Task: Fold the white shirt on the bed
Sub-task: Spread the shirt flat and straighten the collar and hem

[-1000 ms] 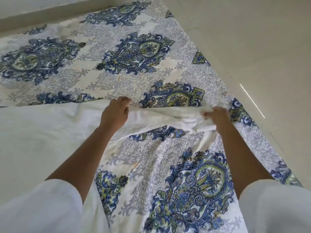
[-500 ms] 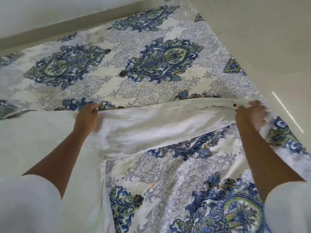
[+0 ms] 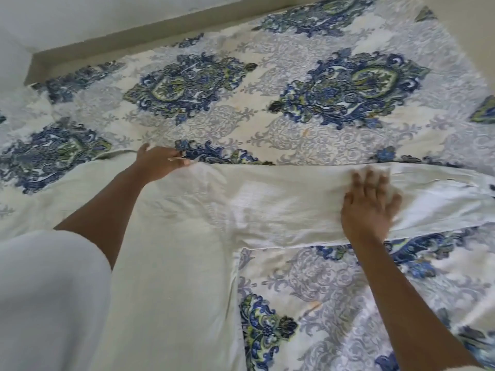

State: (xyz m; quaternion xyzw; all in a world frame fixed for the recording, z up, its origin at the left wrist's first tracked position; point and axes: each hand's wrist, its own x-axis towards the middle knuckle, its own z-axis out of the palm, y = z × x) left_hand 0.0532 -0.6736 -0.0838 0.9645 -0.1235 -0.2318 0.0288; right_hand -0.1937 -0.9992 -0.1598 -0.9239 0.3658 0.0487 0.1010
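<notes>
The white shirt (image 3: 187, 236) lies spread on the bed, its body at the lower left and one long sleeve stretched out flat to the right edge of the view. My left hand (image 3: 158, 163) pinches the shirt's upper edge at the shoulder, where the sleeve starts. My right hand (image 3: 371, 207) lies flat on the sleeve with fingers spread and straight, blurred by motion. The sleeve's cuff end runs out of view at the right.
The bed carries a white sheet (image 3: 308, 124) printed with blue and green medallions. A beige wall base (image 3: 134, 38) runs along the far side. White sleeves of my own garment fill the lower left corner and bottom right.
The sleeve, bunched between my hands a second ago, is now pulled out straight to the right. My right hand let go of the cuff end and lies flat on the sleeve.
</notes>
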